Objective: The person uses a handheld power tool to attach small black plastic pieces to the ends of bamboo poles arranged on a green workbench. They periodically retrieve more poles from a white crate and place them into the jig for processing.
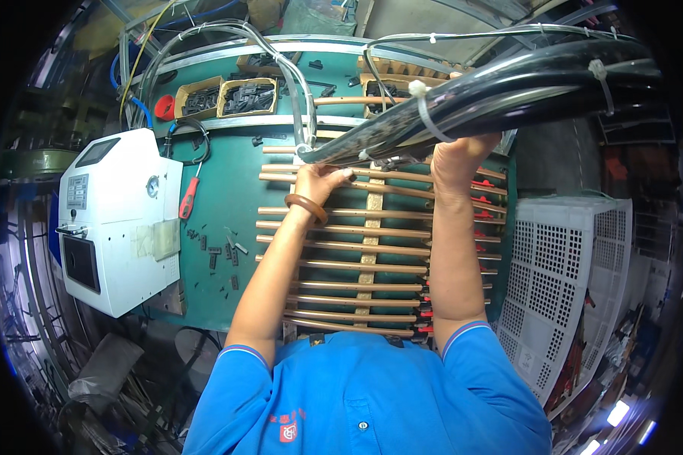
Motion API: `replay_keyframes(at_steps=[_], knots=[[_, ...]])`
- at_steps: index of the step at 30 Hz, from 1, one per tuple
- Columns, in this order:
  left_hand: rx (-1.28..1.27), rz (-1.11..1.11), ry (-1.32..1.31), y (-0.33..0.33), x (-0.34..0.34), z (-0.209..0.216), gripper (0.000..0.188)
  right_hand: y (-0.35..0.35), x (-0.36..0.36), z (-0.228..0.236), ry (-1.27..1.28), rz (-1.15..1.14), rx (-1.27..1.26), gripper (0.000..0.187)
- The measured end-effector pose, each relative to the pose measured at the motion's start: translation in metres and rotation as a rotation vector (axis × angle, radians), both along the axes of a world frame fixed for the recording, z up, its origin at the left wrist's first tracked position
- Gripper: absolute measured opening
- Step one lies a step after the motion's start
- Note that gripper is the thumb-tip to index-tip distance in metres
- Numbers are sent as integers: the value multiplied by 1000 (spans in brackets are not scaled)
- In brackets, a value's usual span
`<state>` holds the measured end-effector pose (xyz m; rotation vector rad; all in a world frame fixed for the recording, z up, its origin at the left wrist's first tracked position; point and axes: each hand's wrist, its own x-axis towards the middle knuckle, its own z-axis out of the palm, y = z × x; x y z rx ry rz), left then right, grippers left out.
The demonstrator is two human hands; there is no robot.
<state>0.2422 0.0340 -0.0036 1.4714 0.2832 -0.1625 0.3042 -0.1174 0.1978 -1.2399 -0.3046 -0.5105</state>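
Observation:
Several copper-coloured tubes point(349, 246) lie side by side in a row in front of me, across a light slotted strip point(371, 222). Over the far tubes, my left hand point(316, 184), with a brown bangle at the wrist, is closed with thumb and finger together. A small dark bit shows at the thumb tip, too little to name. My right hand point(460, 161) reaches to the right part of the far tubes, under a thick black cable bundle point(508, 83) that hides its fingers. Red and black pieces point(484, 201) sit along the tubes' right ends.
On the green bench point(228, 163), a white machine box point(114, 220) stands left, beside a red-handled screwdriver point(190, 193) and scattered small black parts point(213, 258). Cardboard boxes point(248, 97) of black parts stand at the back. A white perforated crate point(550, 265) is at the right.

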Motion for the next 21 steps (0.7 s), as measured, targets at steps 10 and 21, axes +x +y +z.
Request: replay_keyframes(at_steps=[10,21], knots=[[265,-82,-332,-11,21,-24,26,-2,-3,1,16,-5,-8,28],[-410,230,71,57,-96,30,20,-12,4,-21,7,-34,-33,28]])
